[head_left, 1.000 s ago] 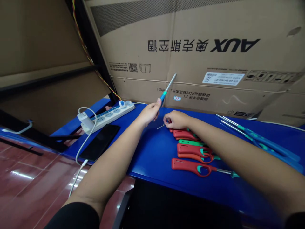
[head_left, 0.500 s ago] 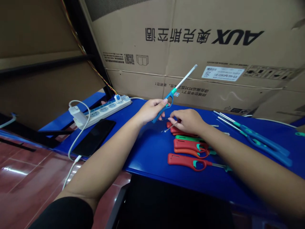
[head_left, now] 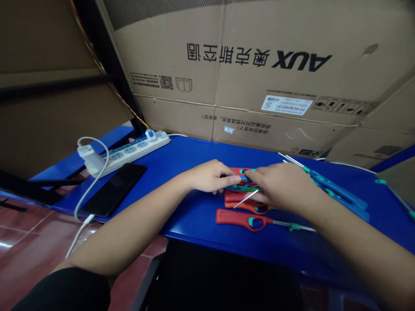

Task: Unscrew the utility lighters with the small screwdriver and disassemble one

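My left hand [head_left: 212, 176] is closed on a blue gas lighter [head_left: 239, 186], now low over the red and green lighters. My right hand [head_left: 285, 183] meets it at the lighter's front end, fingers curled and slightly blurred. From under the right hand a thin metal rod [head_left: 246, 198] sticks out toward the lower left; it looks like a small screwdriver's shaft, its handle hidden in the palm. Below the hands lie a red lighter [head_left: 231, 198], an orange one [head_left: 243, 205] and, nearest me, another red lighter [head_left: 235, 217] with a green trigger.
Several blue lighters [head_left: 343, 198] lie at the right of the blue table [head_left: 191, 216]. A power strip [head_left: 129, 153] with plugs and a black phone [head_left: 115, 189] on a white cable sit at the left. A large cardboard sheet [head_left: 168, 112] stands behind.
My left hand has lowered the blue lighter from its raised, tilted position toward the row of lighters. My right hand has moved right to its front end, rod still in it. The view shifted slightly.
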### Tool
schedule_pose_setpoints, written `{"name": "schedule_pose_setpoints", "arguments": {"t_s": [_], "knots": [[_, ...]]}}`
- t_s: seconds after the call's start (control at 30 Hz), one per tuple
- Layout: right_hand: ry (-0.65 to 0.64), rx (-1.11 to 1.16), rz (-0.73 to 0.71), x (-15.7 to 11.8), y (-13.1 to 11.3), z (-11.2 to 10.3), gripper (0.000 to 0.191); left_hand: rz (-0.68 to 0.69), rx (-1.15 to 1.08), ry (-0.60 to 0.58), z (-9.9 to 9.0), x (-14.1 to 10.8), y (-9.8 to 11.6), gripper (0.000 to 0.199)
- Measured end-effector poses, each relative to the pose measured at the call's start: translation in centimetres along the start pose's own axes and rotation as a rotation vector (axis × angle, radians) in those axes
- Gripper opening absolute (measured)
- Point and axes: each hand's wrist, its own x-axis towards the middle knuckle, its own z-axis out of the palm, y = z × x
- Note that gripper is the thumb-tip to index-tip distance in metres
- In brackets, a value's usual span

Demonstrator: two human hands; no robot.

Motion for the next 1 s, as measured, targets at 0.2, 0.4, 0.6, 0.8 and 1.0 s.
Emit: {"name": "schedule_pose_setpoints", "arguments": {"t_s": [0.2, 0.4, 0.6, 0.8, 1.0], "knots": [[0.039, 0.077, 0.092, -6.4, 1.7, 1.8, 0.019, 0.045, -0.127, 0.068, -1.2, -0.1, -0.7, 0.043], [-0.033, 0.376, 0.642, -14.3, 7.2, 5.2, 0.028, -0.095, 0.268, 0.239, -5.3, 0.1, -4.4, 0.02], [-0.08, 0.513, 0.835, -19.4, 7.2, 10.2, 0.033, -0.195, 0.327, 0.064, -4.5, 0.3, -5.1, 0.024], [-0.18, 0.476, 1.082, -19.2, 7.8, 11.8, 0.051, -0.265, 0.41, 0.079, -4.9, 0.5, -6.7, 0.021], [0.056, 0.513, 0.888, -19.2, 8.5, 11.4, 0.037, -0.155, 0.468, 0.22, -5.1, 1.1, -7.6, 0.025]]}}
